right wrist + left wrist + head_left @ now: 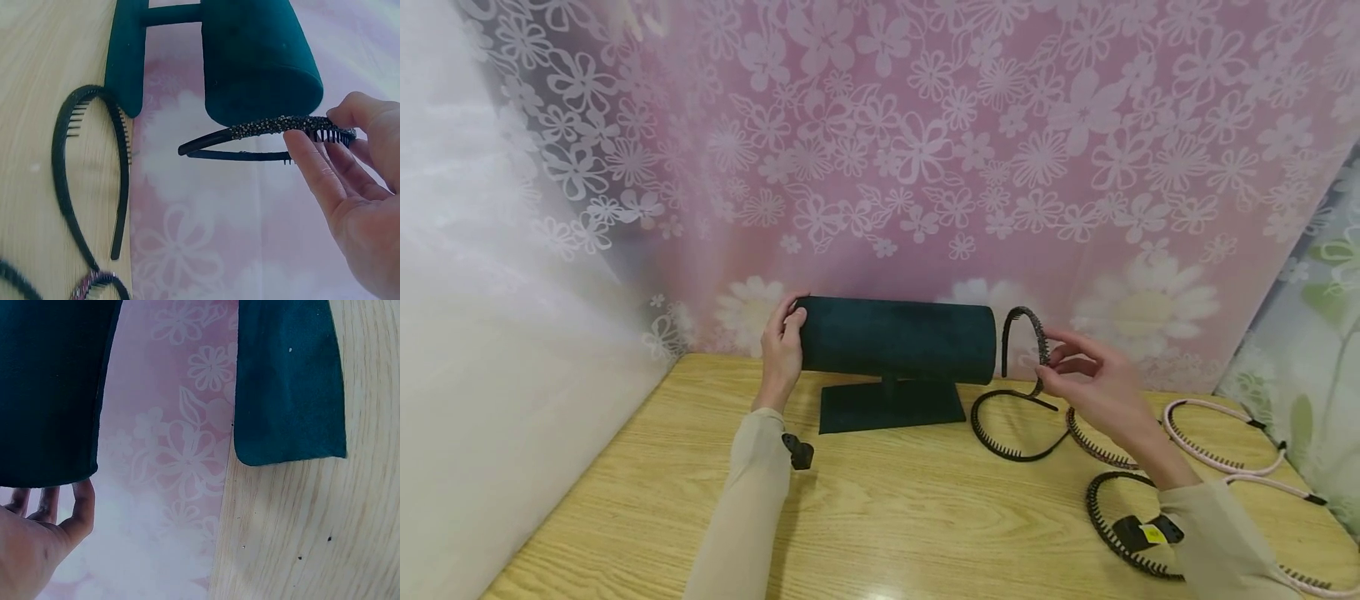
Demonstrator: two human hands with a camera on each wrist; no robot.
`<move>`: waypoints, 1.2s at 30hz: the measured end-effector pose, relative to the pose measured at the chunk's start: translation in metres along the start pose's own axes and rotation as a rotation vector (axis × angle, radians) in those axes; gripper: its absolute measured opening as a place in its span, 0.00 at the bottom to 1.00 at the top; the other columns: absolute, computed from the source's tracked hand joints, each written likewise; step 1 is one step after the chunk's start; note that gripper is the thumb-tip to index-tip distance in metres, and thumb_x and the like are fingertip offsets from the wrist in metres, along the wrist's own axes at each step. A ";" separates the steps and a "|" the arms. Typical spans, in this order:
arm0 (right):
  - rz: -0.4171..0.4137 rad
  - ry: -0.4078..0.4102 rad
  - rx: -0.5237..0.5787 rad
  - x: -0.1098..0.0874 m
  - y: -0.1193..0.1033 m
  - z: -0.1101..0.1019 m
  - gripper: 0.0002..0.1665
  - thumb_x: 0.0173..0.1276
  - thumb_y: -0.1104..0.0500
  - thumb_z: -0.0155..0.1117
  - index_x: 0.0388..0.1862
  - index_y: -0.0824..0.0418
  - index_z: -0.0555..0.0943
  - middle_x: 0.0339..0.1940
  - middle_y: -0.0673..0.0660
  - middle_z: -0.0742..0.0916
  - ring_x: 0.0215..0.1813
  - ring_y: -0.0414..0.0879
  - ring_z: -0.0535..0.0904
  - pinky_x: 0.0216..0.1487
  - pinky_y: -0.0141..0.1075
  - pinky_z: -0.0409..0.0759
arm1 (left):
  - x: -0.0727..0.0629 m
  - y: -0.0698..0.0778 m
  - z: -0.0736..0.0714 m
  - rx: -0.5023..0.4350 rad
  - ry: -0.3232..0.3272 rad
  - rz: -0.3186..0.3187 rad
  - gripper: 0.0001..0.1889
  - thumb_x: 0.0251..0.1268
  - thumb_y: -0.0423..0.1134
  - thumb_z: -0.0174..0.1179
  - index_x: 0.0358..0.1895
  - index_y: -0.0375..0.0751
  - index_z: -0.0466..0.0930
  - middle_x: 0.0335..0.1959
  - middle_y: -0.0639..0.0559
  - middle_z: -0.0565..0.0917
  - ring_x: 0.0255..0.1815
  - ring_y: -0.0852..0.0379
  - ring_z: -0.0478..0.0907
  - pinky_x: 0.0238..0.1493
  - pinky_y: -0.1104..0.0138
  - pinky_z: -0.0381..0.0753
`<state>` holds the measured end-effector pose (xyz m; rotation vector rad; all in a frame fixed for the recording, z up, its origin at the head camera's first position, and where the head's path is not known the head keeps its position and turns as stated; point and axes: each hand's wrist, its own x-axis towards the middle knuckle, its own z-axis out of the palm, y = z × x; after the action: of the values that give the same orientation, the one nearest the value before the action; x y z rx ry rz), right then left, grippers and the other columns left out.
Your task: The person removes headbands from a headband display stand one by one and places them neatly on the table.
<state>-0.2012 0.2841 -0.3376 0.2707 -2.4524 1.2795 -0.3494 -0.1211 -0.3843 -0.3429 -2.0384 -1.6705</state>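
A dark green velvet headband display stand [895,340], a horizontal cylinder on a short post and flat base, stands toward the table's back. My left hand [784,348] grips the cylinder's left end, thumb on the near side; in the left wrist view its fingers [83,503] bend against the end's edge. Beside the right end, off the table, my right hand [1105,390] pinches a black toothed headband [269,126] covered in dark glittering beads. This headband is upright, its open side down, apart from the cylinder. A plain black toothed headband [976,425] lies beneath it.
Several more headbands lie at the right: a dark reddish one [1093,450], a black one [1097,521] partly under my right forearm, and pink ones [1187,450] near the right edge. A pink floral curtain [880,167] hangs behind the wooden table [910,517].
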 end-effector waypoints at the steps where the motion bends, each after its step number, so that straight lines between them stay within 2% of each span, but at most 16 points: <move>1: -0.006 0.001 -0.014 -0.003 0.000 -0.002 0.32 0.70 0.58 0.70 0.72 0.56 0.76 0.41 0.43 0.83 0.41 0.28 0.84 0.35 0.29 0.82 | 0.000 0.000 0.000 0.000 -0.002 0.002 0.23 0.82 0.51 0.43 0.70 0.49 0.75 0.73 0.48 0.73 0.69 0.46 0.71 0.75 0.46 0.64; 5: -0.084 0.013 -0.068 -0.017 0.002 -0.008 0.31 0.68 0.63 0.71 0.70 0.58 0.78 0.39 0.42 0.83 0.40 0.26 0.84 0.35 0.26 0.80 | 0.000 0.000 0.000 0.005 -0.002 0.001 0.23 0.82 0.52 0.43 0.70 0.50 0.75 0.73 0.50 0.74 0.70 0.46 0.71 0.75 0.46 0.64; 10: -0.197 0.038 -0.138 -0.034 0.003 -0.009 0.33 0.61 0.70 0.74 0.66 0.59 0.81 0.36 0.46 0.85 0.38 0.23 0.84 0.31 0.24 0.77 | 0.000 -0.001 0.000 0.006 0.001 -0.005 0.23 0.83 0.52 0.43 0.70 0.50 0.75 0.72 0.51 0.74 0.69 0.47 0.71 0.75 0.47 0.64; 16: -0.235 0.018 -0.204 -0.053 0.003 -0.006 0.32 0.58 0.70 0.76 0.63 0.56 0.83 0.35 0.46 0.85 0.37 0.22 0.83 0.25 0.26 0.74 | -0.001 0.000 -0.001 -0.009 -0.008 -0.001 0.23 0.83 0.51 0.42 0.70 0.49 0.75 0.73 0.51 0.73 0.69 0.46 0.71 0.75 0.46 0.64; 26: -0.351 -0.019 -0.206 -0.068 0.010 0.000 0.34 0.49 0.75 0.79 0.57 0.59 0.85 0.33 0.44 0.86 0.34 0.28 0.82 0.34 0.20 0.79 | -0.001 0.001 0.000 0.002 -0.002 -0.005 0.23 0.83 0.51 0.43 0.70 0.50 0.75 0.72 0.50 0.74 0.69 0.46 0.71 0.75 0.46 0.65; 32: -0.382 -0.090 -0.204 -0.076 0.006 0.000 0.32 0.48 0.74 0.79 0.55 0.59 0.86 0.29 0.40 0.86 0.33 0.28 0.81 0.28 0.22 0.79 | -0.001 0.000 0.000 0.013 0.003 -0.015 0.23 0.82 0.52 0.44 0.70 0.52 0.75 0.72 0.52 0.74 0.69 0.47 0.71 0.75 0.47 0.65; 36: -0.414 -0.195 -0.171 -0.081 0.004 0.002 0.33 0.51 0.74 0.78 0.57 0.56 0.85 0.30 0.40 0.86 0.33 0.28 0.81 0.26 0.22 0.79 | -0.001 0.000 0.000 0.017 0.005 -0.015 0.23 0.82 0.53 0.44 0.70 0.52 0.75 0.72 0.52 0.74 0.69 0.48 0.71 0.75 0.47 0.64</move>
<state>-0.1286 0.2852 -0.3738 0.8402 -2.4659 0.8985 -0.3485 -0.1210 -0.3847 -0.3177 -2.0548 -1.6605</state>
